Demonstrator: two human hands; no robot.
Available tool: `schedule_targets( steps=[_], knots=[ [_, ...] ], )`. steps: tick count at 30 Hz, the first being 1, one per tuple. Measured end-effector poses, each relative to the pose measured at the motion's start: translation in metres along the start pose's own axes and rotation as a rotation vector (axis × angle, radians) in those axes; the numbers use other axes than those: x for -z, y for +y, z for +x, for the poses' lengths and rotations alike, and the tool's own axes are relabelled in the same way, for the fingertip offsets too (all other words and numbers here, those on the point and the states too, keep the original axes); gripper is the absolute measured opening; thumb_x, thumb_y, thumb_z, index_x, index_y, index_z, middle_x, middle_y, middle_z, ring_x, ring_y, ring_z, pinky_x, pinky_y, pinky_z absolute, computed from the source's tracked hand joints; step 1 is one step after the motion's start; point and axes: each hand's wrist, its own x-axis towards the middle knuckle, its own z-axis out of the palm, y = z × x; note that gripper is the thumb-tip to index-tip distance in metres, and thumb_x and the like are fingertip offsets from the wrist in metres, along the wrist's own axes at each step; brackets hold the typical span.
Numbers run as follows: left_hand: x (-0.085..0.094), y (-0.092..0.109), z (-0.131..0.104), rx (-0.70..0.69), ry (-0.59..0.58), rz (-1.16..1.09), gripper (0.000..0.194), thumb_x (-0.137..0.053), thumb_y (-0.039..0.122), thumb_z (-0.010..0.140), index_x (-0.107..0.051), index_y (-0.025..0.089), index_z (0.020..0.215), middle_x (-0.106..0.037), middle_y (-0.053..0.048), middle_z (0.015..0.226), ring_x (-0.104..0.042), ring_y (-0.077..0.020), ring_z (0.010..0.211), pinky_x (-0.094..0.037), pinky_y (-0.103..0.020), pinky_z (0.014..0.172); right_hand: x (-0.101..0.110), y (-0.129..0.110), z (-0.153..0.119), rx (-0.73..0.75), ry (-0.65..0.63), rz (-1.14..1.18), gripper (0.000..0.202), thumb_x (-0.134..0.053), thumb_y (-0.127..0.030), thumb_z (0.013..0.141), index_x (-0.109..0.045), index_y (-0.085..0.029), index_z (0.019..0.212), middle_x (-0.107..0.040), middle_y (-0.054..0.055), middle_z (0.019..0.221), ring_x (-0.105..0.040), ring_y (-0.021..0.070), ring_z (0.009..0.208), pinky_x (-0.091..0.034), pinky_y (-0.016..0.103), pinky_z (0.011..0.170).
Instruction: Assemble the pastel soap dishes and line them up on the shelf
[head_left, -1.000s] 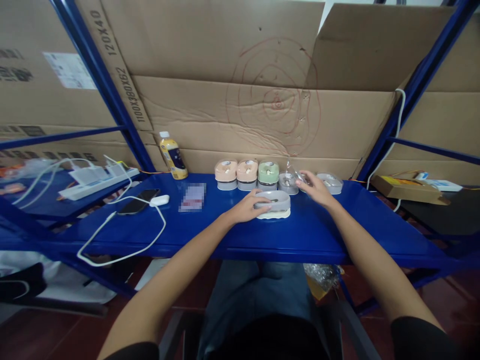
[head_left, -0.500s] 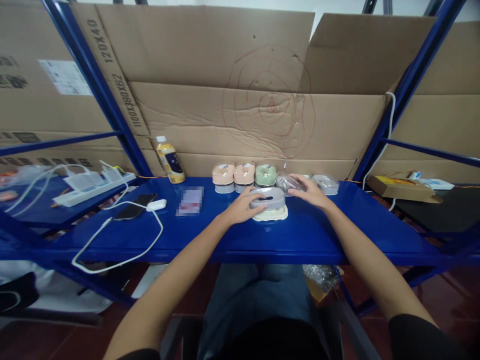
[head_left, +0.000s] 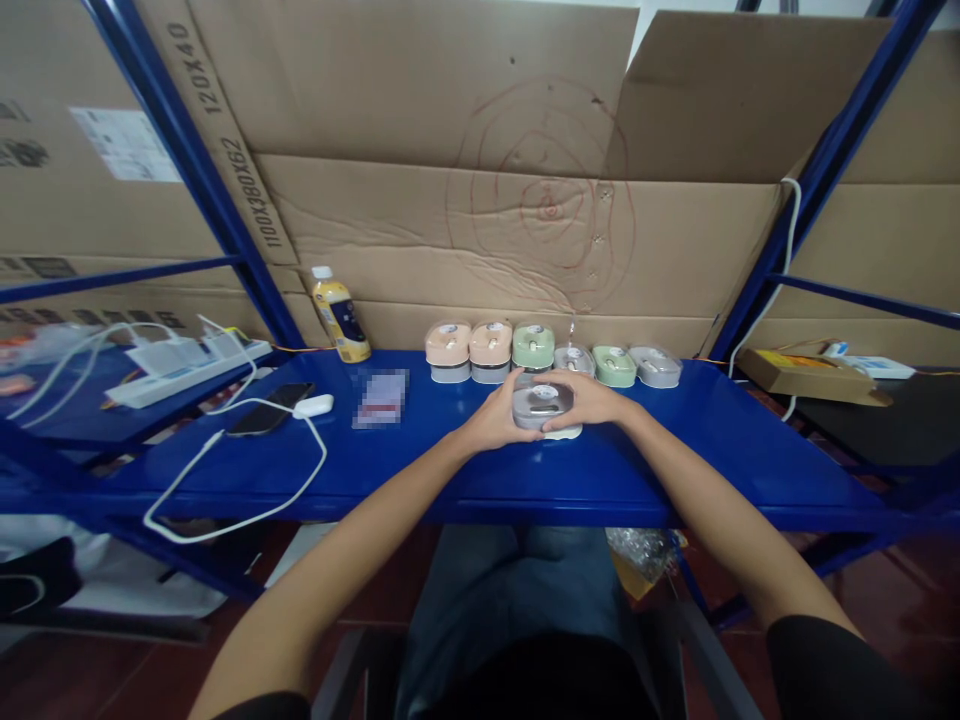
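Note:
Both hands are around a small grey box with a clear lid and a round pale sticker, near the middle of the shelf. My left hand grips its left side, the thumb along the front edge. My right hand closes on the right side, fingers over the back. Under the box a scalloped white base shows at the right front; the rest of it is hidden. Just behind stand a green box and a grey clear-lidded box.
Two peach boxes continue the row leftward; another green box and a grey box lie rightward. On the left are a yellow bottle, a blurred card, a phone and a white cable.
My right hand has come from the row to the front with the grey clear-lidded part, now over the white base. The left hand has turned to grip its side.

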Motion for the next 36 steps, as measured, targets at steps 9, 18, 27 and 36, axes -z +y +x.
schedule_targets(
  steps=[9, 18, 27, 36],
  knots=[
    [-0.006, 0.002, -0.002, -0.038, -0.041, 0.068, 0.123, -0.089, 0.046, 0.067, -0.017, 0.02, 0.163, -0.029, -0.022, 0.166, -0.031, -0.0443, 0.154, -0.032, -0.06, 0.124, 0.002, -0.011, 0.001, -0.002, -0.069, -0.042, 0.083, -0.088, -0.052, 0.07, -0.061, -0.024, 0.143, -0.067, 0.011, 0.14, -0.062, 0.0327, 0.128, -0.047, 0.05, 0.111],
    [0.003, -0.004, -0.001, -0.076, -0.089, 0.066, 0.109, -0.09, 0.056, 0.067, -0.036, 0.019, 0.155, -0.048, -0.02, 0.155, -0.047, -0.0437, 0.143, -0.041, -0.058, 0.118, -0.008, -0.009, -0.024, -0.127, -0.059, -0.11, 0.099, -0.082, -0.068, 0.072, -0.047, -0.026, 0.155, -0.059, 0.015, 0.141, -0.06, 0.0387, 0.127, -0.05, 0.056, 0.107],
    [0.001, -0.009, -0.001, -0.011, -0.099, 0.116, 0.07, -0.073, 0.044, 0.086, -0.044, 0.022, 0.145, -0.069, -0.011, 0.124, -0.066, -0.0312, 0.118, -0.051, -0.049, 0.107, 0.02, -0.024, -0.112, -0.324, -0.042, -0.248, 0.095, -0.073, -0.061, 0.082, -0.031, -0.032, 0.162, -0.058, 0.013, 0.137, -0.065, 0.0384, 0.116, -0.057, 0.052, 0.096],
    [0.0, -0.008, 0.0, -0.007, -0.094, 0.151, 0.061, -0.068, 0.045, 0.088, -0.049, 0.02, 0.14, -0.069, -0.012, 0.125, -0.066, -0.0321, 0.119, -0.052, -0.049, 0.106, 0.098, 0.046, -0.223, -0.793, 0.037, -0.449, 0.09, -0.072, -0.06, 0.082, -0.042, -0.023, 0.158, -0.064, 0.023, 0.129, -0.07, 0.0381, 0.109, -0.053, 0.045, 0.093]
  ],
)
